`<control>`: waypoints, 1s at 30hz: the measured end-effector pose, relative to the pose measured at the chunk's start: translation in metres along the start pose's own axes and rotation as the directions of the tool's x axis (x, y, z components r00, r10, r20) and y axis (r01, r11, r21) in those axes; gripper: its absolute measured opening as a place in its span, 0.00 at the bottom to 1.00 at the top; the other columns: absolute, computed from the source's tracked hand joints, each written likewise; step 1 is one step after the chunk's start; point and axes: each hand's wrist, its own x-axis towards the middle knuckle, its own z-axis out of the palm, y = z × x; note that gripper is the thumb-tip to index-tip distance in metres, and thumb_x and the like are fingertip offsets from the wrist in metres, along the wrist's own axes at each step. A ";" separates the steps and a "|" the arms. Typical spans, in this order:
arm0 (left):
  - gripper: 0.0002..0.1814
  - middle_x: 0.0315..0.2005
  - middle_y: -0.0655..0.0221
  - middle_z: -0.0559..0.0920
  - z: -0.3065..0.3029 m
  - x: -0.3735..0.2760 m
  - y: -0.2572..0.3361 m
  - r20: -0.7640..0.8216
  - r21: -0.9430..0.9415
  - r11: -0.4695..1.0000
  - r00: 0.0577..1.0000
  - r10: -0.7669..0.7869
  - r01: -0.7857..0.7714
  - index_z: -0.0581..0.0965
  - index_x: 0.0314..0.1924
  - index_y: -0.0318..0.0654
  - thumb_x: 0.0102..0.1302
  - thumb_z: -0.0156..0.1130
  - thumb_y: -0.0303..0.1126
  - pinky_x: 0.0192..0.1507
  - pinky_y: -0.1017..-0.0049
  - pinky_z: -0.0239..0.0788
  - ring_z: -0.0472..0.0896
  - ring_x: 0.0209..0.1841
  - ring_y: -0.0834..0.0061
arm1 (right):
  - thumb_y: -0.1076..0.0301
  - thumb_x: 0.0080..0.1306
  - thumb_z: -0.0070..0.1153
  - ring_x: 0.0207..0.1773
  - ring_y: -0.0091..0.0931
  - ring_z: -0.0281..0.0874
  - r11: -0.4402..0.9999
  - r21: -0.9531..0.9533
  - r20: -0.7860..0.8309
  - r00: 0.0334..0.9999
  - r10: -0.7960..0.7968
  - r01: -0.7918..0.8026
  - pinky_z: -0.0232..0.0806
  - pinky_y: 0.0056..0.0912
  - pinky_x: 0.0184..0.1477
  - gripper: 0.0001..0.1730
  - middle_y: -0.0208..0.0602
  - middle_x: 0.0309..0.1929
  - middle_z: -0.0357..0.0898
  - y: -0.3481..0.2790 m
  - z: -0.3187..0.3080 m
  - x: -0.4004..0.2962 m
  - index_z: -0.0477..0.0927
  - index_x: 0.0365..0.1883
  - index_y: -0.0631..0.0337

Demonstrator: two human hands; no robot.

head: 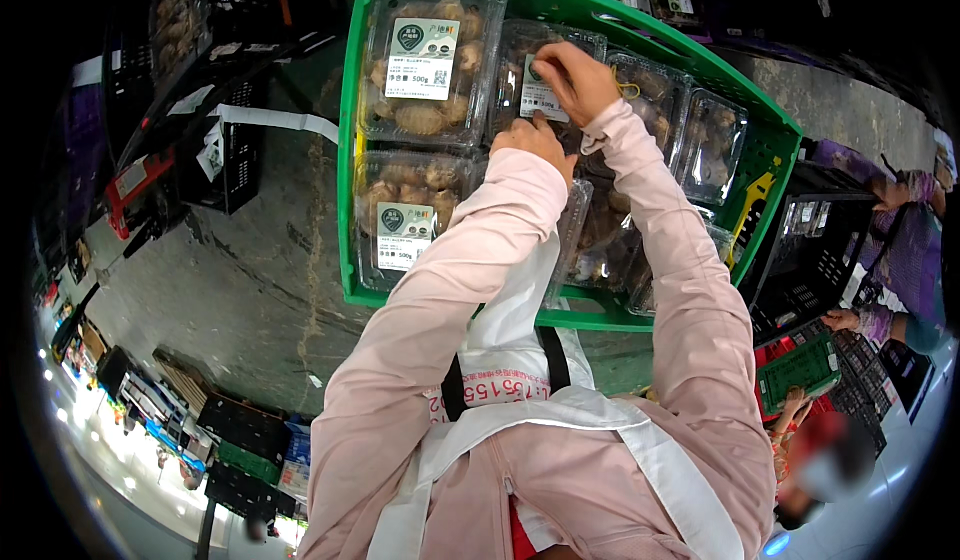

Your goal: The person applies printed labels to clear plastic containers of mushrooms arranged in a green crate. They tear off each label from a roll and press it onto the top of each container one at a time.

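A green plastic crate (570, 320) holds several clear plastic boxes of brown root vegetables, which look like small taro. Two boxes on the left, an upper one (469, 27) and a lower one (367, 260), bear printed labels. Both hands are over a third labelled box (514, 38) at the upper middle. My right hand (574, 79) touches its label (544, 102) near the upper right, fingers bent. My left hand (534, 140) rests at the label's lower edge, with its fingertips partly hidden. A yellow loop of cord (627, 91) lies beside my right wrist, over another box.
Black crates (225, 155) and a red tool-like object (135, 185) are at the left. To the right, a co-worker's hands (889, 192) are by a black crate (795, 260). Another person (825, 455) holds a green crate (799, 372) farther down.
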 end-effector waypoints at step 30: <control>0.15 0.30 0.72 0.81 0.030 -0.159 -0.096 0.455 -0.868 0.496 0.438 0.776 0.022 0.78 0.37 0.33 0.51 0.66 0.35 0.35 0.83 0.66 0.74 0.31 0.87 | 0.74 0.49 0.58 0.42 0.38 0.71 0.797 -0.278 -0.420 0.814 0.401 -0.536 0.63 0.34 0.43 0.16 0.41 0.39 0.74 -0.227 -0.097 -0.245 0.75 0.39 0.61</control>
